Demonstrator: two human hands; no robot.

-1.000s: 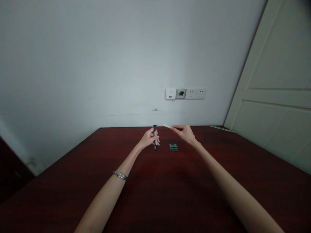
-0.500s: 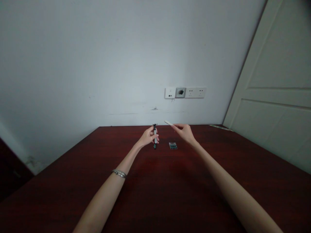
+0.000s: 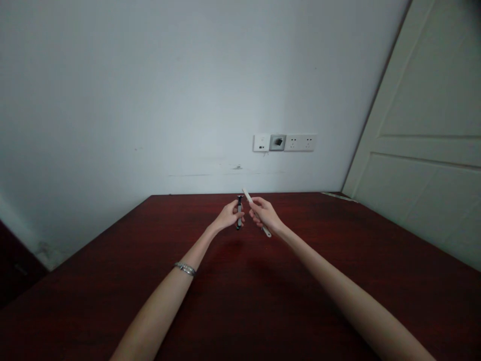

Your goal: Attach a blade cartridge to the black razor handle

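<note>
My left hand (image 3: 228, 215) is closed around a razor (image 3: 239, 210) with a grey and black handle, held nearly upright with its T-shaped head at the top. Close by on the right, my right hand (image 3: 265, 213) grips a slim white stick (image 3: 246, 194), tilted so its upper end leans left toward the razor head. A small hole shows in the stick's lower end, below my fingers. Whether its upper end bears bristles is too small to tell. The razor and the stick look slightly apart. Both hands are above the far part of the dark red table (image 3: 240, 291).
A pale wall (image 3: 210, 100) rises behind the table, with a row of sockets (image 3: 300, 143) on it. At the right stands a white panelled door (image 3: 424, 150). A thin pale strip (image 3: 338, 196) lies near the table's far right edge.
My right hand has moved left with the white stick, turning it steeper and close to the razor. The small clear pack seen on the table earlier is now hidden. My left hand has barely moved.
</note>
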